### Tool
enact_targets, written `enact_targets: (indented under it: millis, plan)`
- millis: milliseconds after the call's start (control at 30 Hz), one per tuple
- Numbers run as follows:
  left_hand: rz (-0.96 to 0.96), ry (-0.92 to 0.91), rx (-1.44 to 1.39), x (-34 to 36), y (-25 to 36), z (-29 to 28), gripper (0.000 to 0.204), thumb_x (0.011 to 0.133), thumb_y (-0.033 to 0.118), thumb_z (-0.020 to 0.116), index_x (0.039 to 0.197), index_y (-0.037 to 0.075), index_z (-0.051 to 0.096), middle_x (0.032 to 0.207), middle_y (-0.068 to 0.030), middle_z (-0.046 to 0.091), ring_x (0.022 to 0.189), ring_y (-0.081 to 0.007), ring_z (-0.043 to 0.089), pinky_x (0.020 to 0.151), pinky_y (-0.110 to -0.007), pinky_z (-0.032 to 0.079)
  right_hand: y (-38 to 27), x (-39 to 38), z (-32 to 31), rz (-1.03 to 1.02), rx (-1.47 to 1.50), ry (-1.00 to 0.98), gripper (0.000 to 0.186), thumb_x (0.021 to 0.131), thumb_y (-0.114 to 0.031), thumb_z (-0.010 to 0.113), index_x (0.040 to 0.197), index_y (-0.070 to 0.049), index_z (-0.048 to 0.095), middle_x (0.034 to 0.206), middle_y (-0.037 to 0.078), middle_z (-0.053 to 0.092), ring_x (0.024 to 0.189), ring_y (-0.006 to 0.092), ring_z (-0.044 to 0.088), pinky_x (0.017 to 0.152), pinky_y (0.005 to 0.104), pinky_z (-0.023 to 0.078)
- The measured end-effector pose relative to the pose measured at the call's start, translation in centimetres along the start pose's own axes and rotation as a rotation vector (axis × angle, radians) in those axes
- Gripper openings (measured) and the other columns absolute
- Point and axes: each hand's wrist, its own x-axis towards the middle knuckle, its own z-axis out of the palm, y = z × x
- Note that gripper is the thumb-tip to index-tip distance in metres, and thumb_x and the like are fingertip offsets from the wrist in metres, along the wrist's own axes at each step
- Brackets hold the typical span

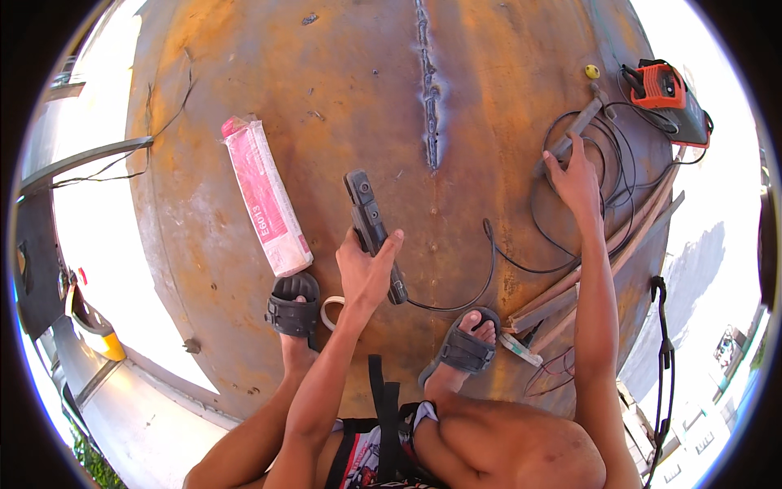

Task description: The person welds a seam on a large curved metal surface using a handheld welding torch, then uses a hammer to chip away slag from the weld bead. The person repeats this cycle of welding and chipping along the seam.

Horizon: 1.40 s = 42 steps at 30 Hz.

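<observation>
My left hand [366,269] is closed around a black welding electrode holder [368,213]; no rod shows in its jaws. A black cable runs from its lower end to the right. Farther right, my right hand [577,179] reaches out with thumb and forefinger at the handle of a hammer [580,124], whose head points away from me. The other fingers are hidden under the hand. Coiled black cable [623,175] lies beneath and beside that hand. Between the hands, a rough weld bead [429,90] runs along the rusty steel plate [342,98].
A pink and white electrode box [265,196] lies left, near my sandalled foot. An orange and black welding machine [672,102] stands far right, with a small yellow round thing [592,72] nearby. Long brownish bars [603,261] lie at right. A pale ring [330,312] sits between my feet.
</observation>
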Motion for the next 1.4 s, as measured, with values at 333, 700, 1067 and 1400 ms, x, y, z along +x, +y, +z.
enact_targets:
  millis: [333, 700, 1067, 1400]
  plan:
    - [-0.069, -0.24, 0.265, -5.5, -1.2, 2.7, 0.064, 0.084, 0.043, 0.094, 0.112, -0.004, 0.061, 0.077, -0.0135, 0.074, 0.07, -0.0247, 0.075, 0.069, -0.041, 0.06, 0.8, 3.6, 1.3, 0.092, -0.029, 0.085, 0.103, 0.094, -0.039, 0.082, 0.17, 0.003, 0.028, 0.114, 0.037, 0.076, 0.113, 0.0521, 0.074, 0.094, 0.0597, 0.06]
    - [-0.024, -0.363, 0.53, -6.1, -3.5, 5.2, 0.081, 0.083, 0.059, 0.09, 0.118, -0.005, 0.055, 0.076, -0.0166, 0.073, 0.073, -0.038, 0.078, 0.07, -0.047, 0.062, 2.0, -2.7, -1.3, 0.26, 1.033, -0.047, 0.021, 0.105, -0.022, 0.071, 0.106, -0.009, 0.054, 0.076, 0.0, 0.051, 0.049, 0.0077, 0.046, 0.041, 0.027, 0.038]
    - [0.276, -0.562, 0.534, -9.7, -3.2, 16.1, 0.098, 0.1, 0.054, 0.075, 0.161, -0.011, 0.034, 0.125, -0.0326, 0.062, 0.083, -0.0471, 0.077, 0.069, -0.055, 0.063, -2.4, -12.3, -0.5, 0.119, 1.118, -0.788, 0.034, 0.115, -0.031, 0.059, 0.133, -0.003, 0.059, 0.077, 0.002, 0.054, 0.056, 0.0094, 0.048, 0.052, 0.0276, 0.041]
    - [0.312, -0.522, 0.506, -12.4, -4.4, 21.8, 0.097, 0.094, 0.045, 0.084, 0.158, -0.01, 0.035, 0.124, -0.0336, 0.058, 0.096, -0.0494, 0.074, 0.069, -0.054, 0.064, -4.0, -13.0, -1.4, -0.465, 1.083, -0.388, 0.053, 0.117, -0.043, 0.06, 0.144, 0.002, 0.05, 0.095, 0.009, 0.058, 0.066, 0.0124, 0.054, 0.059, 0.0287, 0.044]
